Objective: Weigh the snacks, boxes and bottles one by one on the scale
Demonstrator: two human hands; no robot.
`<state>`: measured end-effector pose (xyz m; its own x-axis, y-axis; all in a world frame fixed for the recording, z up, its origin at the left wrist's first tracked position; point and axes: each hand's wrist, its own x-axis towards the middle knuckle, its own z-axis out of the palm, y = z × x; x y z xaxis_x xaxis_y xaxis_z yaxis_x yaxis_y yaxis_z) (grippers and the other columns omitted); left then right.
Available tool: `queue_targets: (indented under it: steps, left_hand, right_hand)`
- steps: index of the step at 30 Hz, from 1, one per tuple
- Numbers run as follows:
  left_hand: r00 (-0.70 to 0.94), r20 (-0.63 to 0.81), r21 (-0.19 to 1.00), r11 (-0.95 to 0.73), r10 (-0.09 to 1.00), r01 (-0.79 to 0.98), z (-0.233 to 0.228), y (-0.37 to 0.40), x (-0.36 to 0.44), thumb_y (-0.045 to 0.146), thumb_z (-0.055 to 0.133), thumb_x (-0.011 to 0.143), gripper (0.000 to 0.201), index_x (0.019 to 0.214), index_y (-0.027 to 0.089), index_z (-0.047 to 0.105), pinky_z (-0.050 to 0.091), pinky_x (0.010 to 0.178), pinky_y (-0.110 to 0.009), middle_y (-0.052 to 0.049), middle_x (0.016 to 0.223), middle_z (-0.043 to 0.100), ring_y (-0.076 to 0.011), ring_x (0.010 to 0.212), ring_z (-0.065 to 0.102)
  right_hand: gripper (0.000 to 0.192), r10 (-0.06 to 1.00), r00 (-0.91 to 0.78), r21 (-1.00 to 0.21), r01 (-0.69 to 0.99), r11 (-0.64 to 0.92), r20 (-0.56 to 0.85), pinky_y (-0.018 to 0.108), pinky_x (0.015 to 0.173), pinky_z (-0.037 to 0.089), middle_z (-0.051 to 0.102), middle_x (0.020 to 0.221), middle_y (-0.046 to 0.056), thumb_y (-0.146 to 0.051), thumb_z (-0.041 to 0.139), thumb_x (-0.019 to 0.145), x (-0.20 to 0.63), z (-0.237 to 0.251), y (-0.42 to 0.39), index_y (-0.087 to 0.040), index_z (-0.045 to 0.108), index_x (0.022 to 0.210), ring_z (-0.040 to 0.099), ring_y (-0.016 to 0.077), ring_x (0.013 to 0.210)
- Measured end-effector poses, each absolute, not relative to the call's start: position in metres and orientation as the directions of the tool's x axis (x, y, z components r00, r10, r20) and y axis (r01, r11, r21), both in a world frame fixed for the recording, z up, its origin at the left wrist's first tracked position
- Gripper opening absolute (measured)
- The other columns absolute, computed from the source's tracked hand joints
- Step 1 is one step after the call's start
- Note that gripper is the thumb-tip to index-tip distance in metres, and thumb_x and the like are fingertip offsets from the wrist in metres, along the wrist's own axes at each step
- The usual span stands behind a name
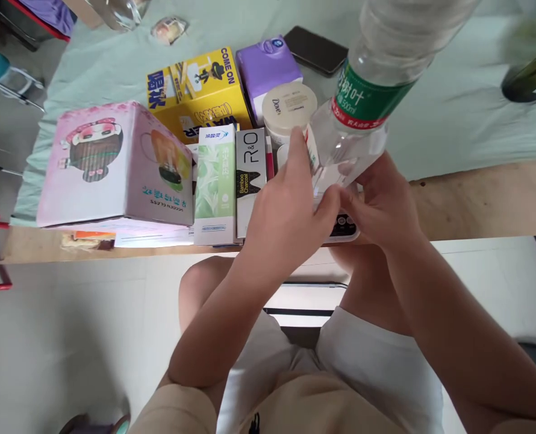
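Both hands, left hand [290, 205] and right hand [380, 205], pinching tilted water bottle [362, 102] at bench [476, 193] near edge; loose grip risks toppling Dove jar [288, 111].

Bare forearms, white shorts [376, 367], and a beige top [295, 404].

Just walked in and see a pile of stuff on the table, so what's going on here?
A person sits at the table edge with both hands together over a phone-like device. The left hand and right hand close around a small white tube or packet; exactly what it is, I cannot tell. A clear water bottle with a green label looms just above the hands. To the left stand a pink box, a yellow box, two slim cartons and a white cream jar.
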<state>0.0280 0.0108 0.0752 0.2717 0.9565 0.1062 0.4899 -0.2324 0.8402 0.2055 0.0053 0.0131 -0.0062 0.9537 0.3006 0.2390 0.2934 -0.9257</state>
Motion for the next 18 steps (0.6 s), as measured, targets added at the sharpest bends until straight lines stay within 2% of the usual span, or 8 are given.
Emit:
queue_targets:
  steps: [2,4,7,9,12,18]
  left_hand:
    - [0.282,0.067,0.814,-0.216,0.957,0.54,0.084,0.009,0.027,0.031,0.072,0.093,0.078,0.163,0.028,0.038,0.057,0.114,-0.054,-0.012,0.149,0.067,-0.037,0.134,0.068]
    - [0.285,0.043,0.78,-0.21,0.958,0.59,0.089,0.005,0.022,0.036,0.076,0.089,0.087,0.164,0.025,0.035,0.053,0.119,-0.058,-0.015,0.163,0.056,-0.0417,0.149,0.057]
    - [0.285,0.06,0.741,-0.234,0.957,0.63,0.085,-0.006,0.007,0.042,0.079,0.086,0.092,0.165,0.023,0.035,0.047,0.127,-0.058,-0.017,0.173,0.043,-0.0412,0.161,0.043]
    - [0.316,0.104,0.721,-0.29,0.943,0.629,0.078,-0.015,-0.002,0.042,0.078,0.088,0.09,0.165,0.024,0.034,0.047,0.128,-0.054,-0.016,0.173,0.044,-0.0381,0.162,0.043]
    - [0.365,0.155,0.69,-0.365,0.918,0.625,0.068,-0.026,-0.009,0.037,0.073,0.09,0.087,0.166,0.024,0.032,0.049,0.126,-0.053,-0.016,0.172,0.046,-0.0365,0.159,0.047]
    - [0.347,0.095,0.689,-0.314,0.933,0.654,0.066,-0.026,-0.007,0.035,0.07,0.091,0.086,0.166,0.021,0.031,0.054,0.121,-0.052,-0.018,0.17,0.046,-0.0373,0.156,0.05]
  right_hand:
    - [0.067,0.954,0.016,-0.928,0.237,0.286,0.299,0.054,0.127,0.049,0.063,0.156,0.002,-0.053,0.079,0.09,0.209,0.012,-0.003,-0.039,0.053,0.151,0.061,0.0264,0.146]
    - [0.064,0.953,0.119,-0.936,0.258,0.241,0.279,0.055,0.126,0.05,0.062,0.157,0.002,-0.053,0.078,0.09,0.214,0.008,-0.018,-0.04,0.056,0.149,0.06,0.0266,0.147]
    - [0.043,0.905,0.338,-0.954,0.24,0.182,0.258,0.049,0.111,0.06,0.072,0.138,0.005,-0.051,0.073,0.094,0.222,-0.009,-0.051,-0.032,0.069,0.132,0.068,0.0245,0.132]
    - [0.032,0.854,0.442,-0.955,0.23,0.187,0.273,0.046,0.101,0.062,0.074,0.121,0.006,-0.049,0.069,0.096,0.225,-0.025,-0.074,-0.028,0.073,0.12,0.071,0.0224,0.116]
    - [0.024,0.814,0.504,-0.954,0.223,0.199,0.288,0.044,0.093,0.061,0.071,0.102,0.004,-0.046,0.068,0.095,0.226,-0.042,-0.1,-0.027,0.073,0.108,0.07,0.0197,0.095]
    - [0.018,0.838,0.491,-0.964,0.221,0.146,0.239,0.039,0.088,0.058,0.07,0.102,0.003,-0.028,0.062,0.093,0.216,-0.042,-0.105,-0.027,0.073,0.106,0.068,0.0186,0.095]
